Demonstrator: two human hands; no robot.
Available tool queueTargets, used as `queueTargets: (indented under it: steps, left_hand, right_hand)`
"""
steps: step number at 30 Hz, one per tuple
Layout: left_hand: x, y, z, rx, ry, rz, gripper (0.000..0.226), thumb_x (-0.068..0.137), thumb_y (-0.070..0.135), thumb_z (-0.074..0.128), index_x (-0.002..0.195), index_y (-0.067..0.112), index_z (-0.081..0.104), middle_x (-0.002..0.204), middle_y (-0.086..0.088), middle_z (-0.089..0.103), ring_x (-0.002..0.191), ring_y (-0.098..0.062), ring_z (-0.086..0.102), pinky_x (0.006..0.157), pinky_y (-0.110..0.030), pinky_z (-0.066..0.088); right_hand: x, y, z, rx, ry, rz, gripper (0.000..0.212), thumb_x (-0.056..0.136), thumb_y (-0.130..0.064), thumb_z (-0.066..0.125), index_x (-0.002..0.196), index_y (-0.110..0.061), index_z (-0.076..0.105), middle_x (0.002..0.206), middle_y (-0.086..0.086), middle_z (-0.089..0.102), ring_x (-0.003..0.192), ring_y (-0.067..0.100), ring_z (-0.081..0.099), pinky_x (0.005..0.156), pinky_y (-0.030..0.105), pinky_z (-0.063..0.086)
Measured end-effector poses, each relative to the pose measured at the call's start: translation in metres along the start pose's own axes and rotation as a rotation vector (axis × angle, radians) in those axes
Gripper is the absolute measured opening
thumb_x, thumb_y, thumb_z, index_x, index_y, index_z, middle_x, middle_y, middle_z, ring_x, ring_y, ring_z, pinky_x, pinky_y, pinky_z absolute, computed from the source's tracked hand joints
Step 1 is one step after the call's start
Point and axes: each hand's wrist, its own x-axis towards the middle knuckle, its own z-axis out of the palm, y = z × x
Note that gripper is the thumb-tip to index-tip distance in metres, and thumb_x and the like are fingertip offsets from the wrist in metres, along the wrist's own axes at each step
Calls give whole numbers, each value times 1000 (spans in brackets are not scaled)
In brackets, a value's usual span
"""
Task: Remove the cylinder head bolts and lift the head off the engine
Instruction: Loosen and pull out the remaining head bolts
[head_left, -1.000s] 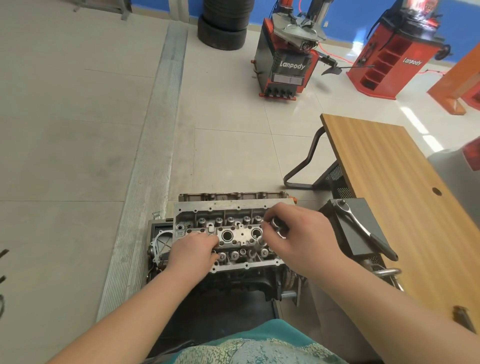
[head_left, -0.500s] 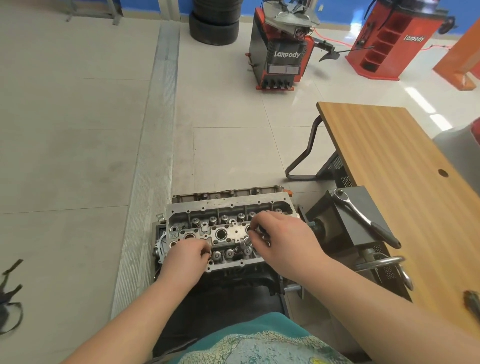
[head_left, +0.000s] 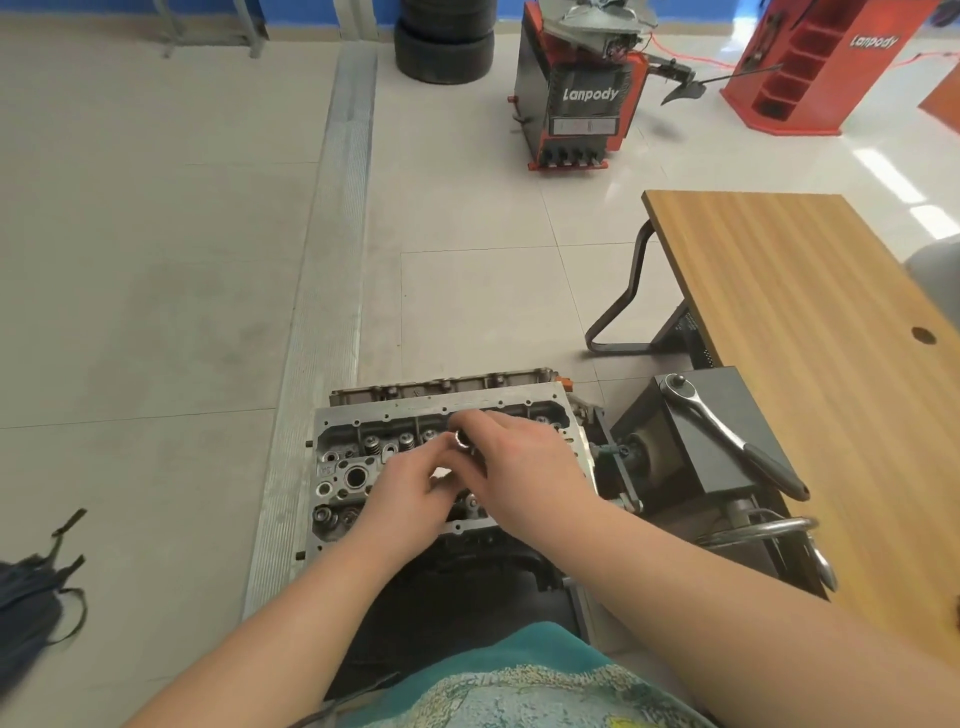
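our right hand (head_left: 524, 467) now pinches a bolt (head_left: 461, 439) raised clear of the cylinder head (head_left: 447, 405); left hand (head_left: 410, 493), fingers curled, steadies beside it.

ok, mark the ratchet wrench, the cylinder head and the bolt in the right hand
ratchet wrench (head_left: 727, 434): head view, middle of the chrome shank.
cylinder head (head_left: 447, 402): head view, bare far rim.
bolt (head_left: 461, 438): head view, shiny end showing at the right hand (head_left: 524, 467) fingertips.

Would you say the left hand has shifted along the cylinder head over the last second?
Yes. The left hand has moved rightward along the cylinder head, closing up to the right hand.
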Motion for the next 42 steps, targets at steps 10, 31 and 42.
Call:
queueTargets:
  steps: [10,31,42]
  left_hand:
    - [-16,-18,23,22,233,-92,31,100,20,71,106,51,67,108,39,69,106,22,60,90,-26,48]
    - [-22,7,53,-69,429,-290,23,101,17,71,106,39,71,110,33,73,103,20,65,86,-14,45]
    - [-17,30,49,-63,404,-333,17,101,16,72,104,33,70,100,18,76,98,12,66,82,-16,49]
  right_hand:
    - [-60,162,-23,174,4,542,37,101,-47,58,133,-29,62,100,-18,67,87,0,65,76,30,57]
    - [-28,308,-27,310,-226,907,16,89,-9,67,104,-11,63,89,12,68,70,23,65,56,32,52]
    - [12,72,-54,1095,-562,343,44,100,-59,57,93,-16,65,67,3,62,51,22,52,48,33,48]
